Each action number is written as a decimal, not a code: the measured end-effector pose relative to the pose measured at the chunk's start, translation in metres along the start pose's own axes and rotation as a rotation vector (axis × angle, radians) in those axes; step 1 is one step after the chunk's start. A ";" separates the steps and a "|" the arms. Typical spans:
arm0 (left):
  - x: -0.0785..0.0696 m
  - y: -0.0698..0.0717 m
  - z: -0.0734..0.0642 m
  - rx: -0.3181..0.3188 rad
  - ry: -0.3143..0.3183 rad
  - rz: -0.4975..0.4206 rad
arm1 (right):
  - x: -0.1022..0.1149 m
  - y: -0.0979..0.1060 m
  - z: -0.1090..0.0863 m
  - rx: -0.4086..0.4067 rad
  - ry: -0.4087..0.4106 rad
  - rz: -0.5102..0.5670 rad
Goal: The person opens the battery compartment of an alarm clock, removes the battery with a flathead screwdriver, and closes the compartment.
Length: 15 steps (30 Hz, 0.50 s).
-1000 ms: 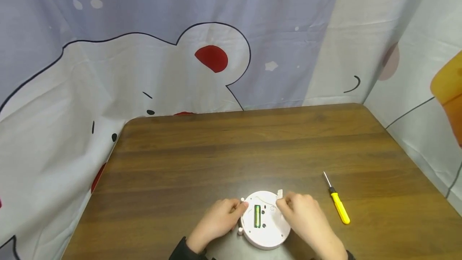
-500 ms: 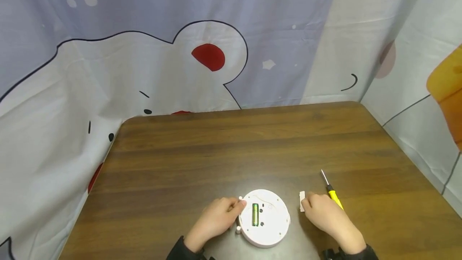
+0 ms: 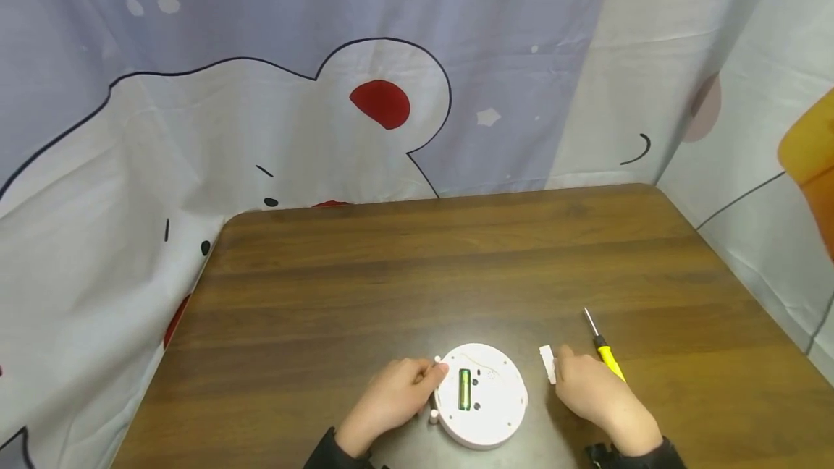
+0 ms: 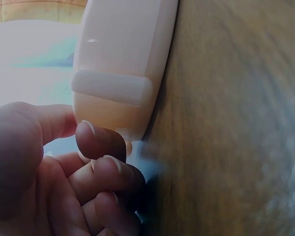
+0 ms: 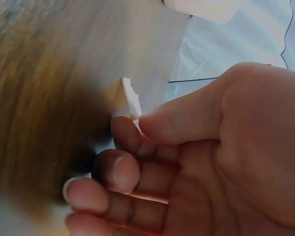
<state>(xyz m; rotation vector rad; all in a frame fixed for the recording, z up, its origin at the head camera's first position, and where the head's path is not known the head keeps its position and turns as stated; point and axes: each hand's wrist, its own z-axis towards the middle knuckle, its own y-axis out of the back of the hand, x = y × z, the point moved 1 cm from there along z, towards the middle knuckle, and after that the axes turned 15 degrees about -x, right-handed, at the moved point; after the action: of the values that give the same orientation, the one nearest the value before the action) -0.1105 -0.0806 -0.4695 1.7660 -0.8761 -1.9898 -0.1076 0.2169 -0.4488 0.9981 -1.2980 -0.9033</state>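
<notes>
I locate the round white device (image 3: 492, 417) at the near part of the table (image 3: 391, 273), between both hands, lying flat with its holed face upward. My left hand (image 3: 399, 393) holds it at its left rim: the thumb lies on the upper face and the other fingers curl against the side wall. My right hand (image 3: 596, 391), to the right of the device and apart from it, pinches a narrow white strip (image 3: 548, 365) between thumb and index finger; the remaining fingers are curled loosely. I cannot tell whether the strip touches the table. The screwdriver (image 3: 610, 362) lies just beyond the right hand, tip pointing far, its yellow handle partly hidden. Status: the bay in the device's face is uncovered, and a green battery (image 3: 465, 389) sits in it. I judge the strip to be the bay's cover, so removal of that part reads as complete; the battery is not yet out, and the strip is not yet released. Compared with the frame one second ago, the right hand and strip have shifted from the device's right edge to a position near the screwdriver, covering part of its handle. The left hand, device and battery show no clear change.
</notes>
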 end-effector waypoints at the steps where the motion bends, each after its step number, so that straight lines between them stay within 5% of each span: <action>1: 0.000 0.000 0.000 0.000 0.001 0.001 | 0.000 0.000 0.000 0.004 -0.003 0.004; 15: 0.003 0.000 0.000 0.021 0.000 -0.006 | 0.003 0.002 -0.001 -0.110 0.005 0.014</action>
<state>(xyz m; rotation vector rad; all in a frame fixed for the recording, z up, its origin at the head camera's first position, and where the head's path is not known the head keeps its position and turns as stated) -0.1114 -0.0824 -0.4714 1.7822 -0.8959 -1.9920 -0.1063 0.2151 -0.4461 0.9036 -1.2357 -0.9506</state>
